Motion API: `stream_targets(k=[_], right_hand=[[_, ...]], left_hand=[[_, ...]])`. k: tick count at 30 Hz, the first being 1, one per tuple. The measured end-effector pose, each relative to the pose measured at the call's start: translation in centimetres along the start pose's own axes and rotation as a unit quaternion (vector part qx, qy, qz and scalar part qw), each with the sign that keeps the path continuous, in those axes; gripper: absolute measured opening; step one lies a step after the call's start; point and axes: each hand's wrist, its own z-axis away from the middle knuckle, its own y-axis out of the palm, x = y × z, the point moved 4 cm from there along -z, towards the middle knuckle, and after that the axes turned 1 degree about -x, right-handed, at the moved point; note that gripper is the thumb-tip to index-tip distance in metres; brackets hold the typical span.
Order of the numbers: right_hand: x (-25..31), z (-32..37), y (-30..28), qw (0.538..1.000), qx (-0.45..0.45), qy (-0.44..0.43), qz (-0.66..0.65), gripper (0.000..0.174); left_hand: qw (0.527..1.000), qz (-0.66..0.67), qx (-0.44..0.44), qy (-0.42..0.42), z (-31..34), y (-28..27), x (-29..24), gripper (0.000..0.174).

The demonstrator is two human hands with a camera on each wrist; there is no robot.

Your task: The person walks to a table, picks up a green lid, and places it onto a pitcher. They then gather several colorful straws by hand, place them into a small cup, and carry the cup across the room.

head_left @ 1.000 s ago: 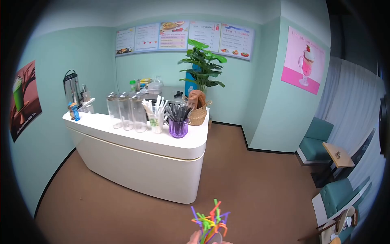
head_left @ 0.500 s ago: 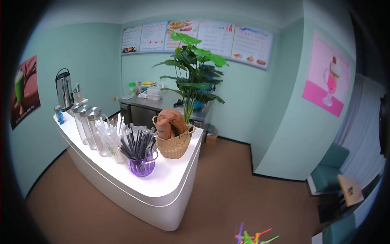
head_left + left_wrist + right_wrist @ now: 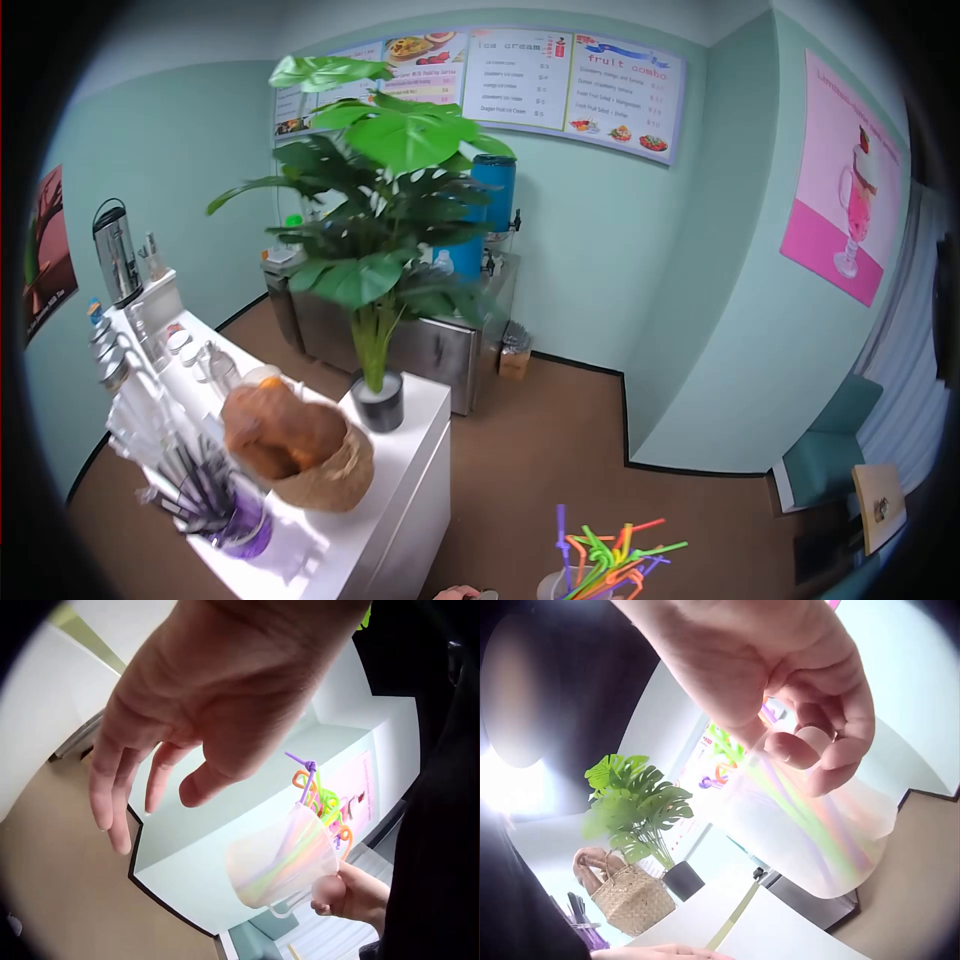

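Note:
My right hand (image 3: pixel 802 697) grips the handle of a translucent cup (image 3: pixel 810 832) that holds several colourful bendy straws (image 3: pixel 610 560). The same cup (image 3: pixel 277 859) and right hand (image 3: pixel 356 892) show in the left wrist view, below and right of my left hand. Nothing is in my left hand (image 3: pixel 202 697); its fingers hang loosely bent, apart from the cup. At the bottom edge of the head view, a small part of the left hand (image 3: pixel 460 593) shows left of the cup (image 3: pixel 550 586).
On the white counter (image 3: pixel 320 560) at left stand a purple jug (image 3: pixel 245 530) of black straws, a woven basket (image 3: pixel 340 480), a potted plant (image 3: pixel 380 402), clear bottles and a steel urn (image 3: pixel 117 250). Behind are a steel cabinet (image 3: pixel 440 355) and blue dispenser (image 3: pixel 492 195).
The view has come closer to the counter's right end, and the plant and basket look larger. The cup of straws shows further right, with my left hand apart from it.

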Motion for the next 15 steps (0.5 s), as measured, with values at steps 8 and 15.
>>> stream_targets(k=[8,15], right_hand=[[6.3,-17.8,3.2,0.998,0.053,-0.015,-0.031,0.008],[6.3,-33.9,4.9,0.996,0.080,-0.044,0.009,0.024]], left_hand=[[0.996,-0.032,-0.058,0.056,-17.1,-6.3,-8.4,0.036],[0.997,-0.069,-0.015,0.007,-30.5,-8.7,-5.4,0.035]])
